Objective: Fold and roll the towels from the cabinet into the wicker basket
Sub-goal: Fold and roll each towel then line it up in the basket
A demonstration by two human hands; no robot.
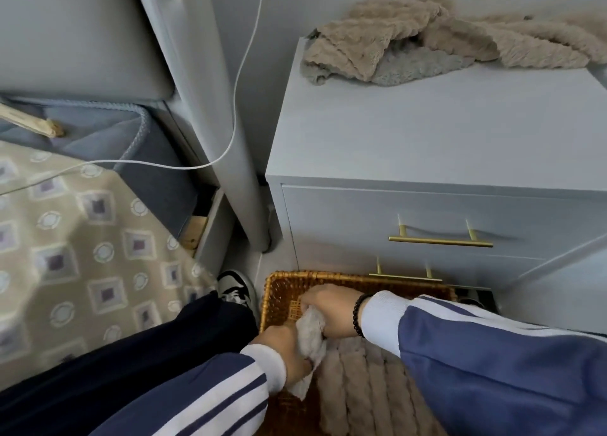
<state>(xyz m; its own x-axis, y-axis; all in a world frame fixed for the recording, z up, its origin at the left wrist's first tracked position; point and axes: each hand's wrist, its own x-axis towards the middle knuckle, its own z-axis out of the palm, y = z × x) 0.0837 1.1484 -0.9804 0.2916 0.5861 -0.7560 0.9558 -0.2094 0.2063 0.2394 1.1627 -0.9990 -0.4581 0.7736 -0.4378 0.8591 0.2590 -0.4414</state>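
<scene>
Both my hands are gripping one rolled towel (311, 332) inside the wicker basket (279, 291): left hand (283, 348) and right hand (331, 311) fingers curling round it. Loose towels (394, 51) are lying on the cabinet (427, 133) behind the basket. No writing is showing.

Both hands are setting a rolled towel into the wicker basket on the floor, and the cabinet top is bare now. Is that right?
Not quite. The head view shows the cabinet top holds loose towels. The rest stands: left hand and right hand hold a rolled towel in the wicker basket on the floor.
</scene>
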